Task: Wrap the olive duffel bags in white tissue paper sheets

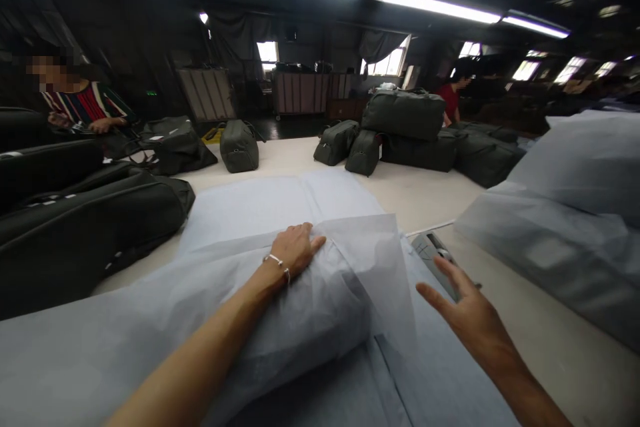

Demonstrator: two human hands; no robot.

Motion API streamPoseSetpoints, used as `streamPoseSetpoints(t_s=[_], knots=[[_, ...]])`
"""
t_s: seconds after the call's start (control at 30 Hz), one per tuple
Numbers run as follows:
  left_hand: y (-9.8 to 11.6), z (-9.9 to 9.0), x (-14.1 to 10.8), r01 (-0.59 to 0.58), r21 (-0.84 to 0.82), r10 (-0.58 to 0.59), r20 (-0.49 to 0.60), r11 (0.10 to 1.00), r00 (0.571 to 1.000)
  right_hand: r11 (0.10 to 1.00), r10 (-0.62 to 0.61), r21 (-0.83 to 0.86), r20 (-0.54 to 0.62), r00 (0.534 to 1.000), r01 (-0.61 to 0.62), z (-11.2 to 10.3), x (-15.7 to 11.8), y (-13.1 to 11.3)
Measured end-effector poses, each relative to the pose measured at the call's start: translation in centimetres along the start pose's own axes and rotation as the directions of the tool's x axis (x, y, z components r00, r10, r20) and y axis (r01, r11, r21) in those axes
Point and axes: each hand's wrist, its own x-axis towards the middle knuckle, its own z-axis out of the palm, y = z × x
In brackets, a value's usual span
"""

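A dark bag-shaped bundle wrapped in thin translucent white sheet (320, 320) lies in front of me. My left hand (295, 247), with a bracelet at the wrist, rests on its top, fingers stretched out over the sheet and thumb apart. A loose flap of the sheet (367, 240) stands out to the right of that hand. My right hand (467, 307) hovers at the right, fingers spread, nothing in it. Just behind its fingertips sits a grey tape dispenser (425, 250) with dark handwriting. More pale sheets (250, 203) lie spread flat under and beyond the bundle.
Dark green bags stand left (125, 213), at the back (240, 147) and stacked back right (405, 117) on the white table (285, 153). Wrapped bundles (565, 227) are piled at the right. One person (83, 103) works far left; another (450, 100) is behind the stacked bags.
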Motion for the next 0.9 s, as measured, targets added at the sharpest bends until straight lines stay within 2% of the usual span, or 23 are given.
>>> streamPoseSetpoints(t_s=[0.07,0.13,0.17,0.2,0.27,0.37,0.53,0.6,0.67,0.73,0.8,0.83,0.9], knots=[[0.0,-0.1,-0.1,0.023,-0.001,-0.023,-0.001,1.0,1.0,0.986,0.113,0.093,0.216,0.97,-0.136,-0.1,-1.2,3.1],[0.2,-0.3,-0.2,0.042,-0.006,-0.042,-0.008,0.999,0.999,0.949,0.116,0.22,0.426,0.897,-0.227,1.1,-2.3,4.7],[0.2,-0.4,-0.3,0.048,-0.011,-0.048,-0.013,0.999,0.999,0.925,0.094,0.286,0.466,0.88,-0.25,1.8,-2.6,5.0],[0.3,-0.4,-0.4,0.053,-0.019,-0.054,-0.018,0.998,0.998,0.899,0.069,0.358,0.455,0.888,-0.253,2.5,-2.7,4.9],[0.2,-0.5,-0.5,0.062,-0.042,-0.064,-0.031,0.997,0.998,0.844,0.037,0.491,0.349,0.936,-0.217,3.4,-2.2,4.4],[0.0,-0.6,-0.5,0.077,-0.098,-0.082,-0.05,0.992,0.995,0.811,0.055,0.556,0.239,0.969,-0.183,3.6,-0.3,3.8],[-0.6,-0.8,0.0,0.095,-0.215,-0.116,-0.087,0.972,0.99,0.818,0.153,0.521,0.208,0.966,-0.242,2.5,1.5,5.2],[-0.7,-0.9,0.2,0.106,-0.245,-0.133,-0.098,0.964,0.986,0.857,0.157,0.459,0.203,0.967,-0.235,1.7,1.8,6.1],[-0.6,-0.9,0.3,0.114,-0.259,-0.144,-0.1,0.959,0.984,0.92,0.142,0.347,0.135,0.981,-0.181,1.1,2.6,6.3],[-0.5,-0.9,0.3,0.117,-0.266,-0.147,-0.096,0.957,0.984,0.969,0.073,0.232,0.037,0.997,-0.08,1.0,4.0,5.1],[-0.4,-1.1,0.2,0.12,-0.275,-0.15,-0.089,0.954,0.985,0.981,0.003,0.195,0.018,1.0,-0.007,1.5,5.7,2.6],[-0.3,-1.2,0.2,0.125,-0.28,-0.155,-0.085,0.952,0.984,0.98,0.001,0.197,0.062,0.998,-0.014,2.0,6.5,1.0],[-0.2,-1.5,0.1,0.145,-0.293,-0.173,-0.073,0.945,0.982,0.975,0.063,0.194,0.232,0.971,-0.109,3.3,7.8,-1.9]])
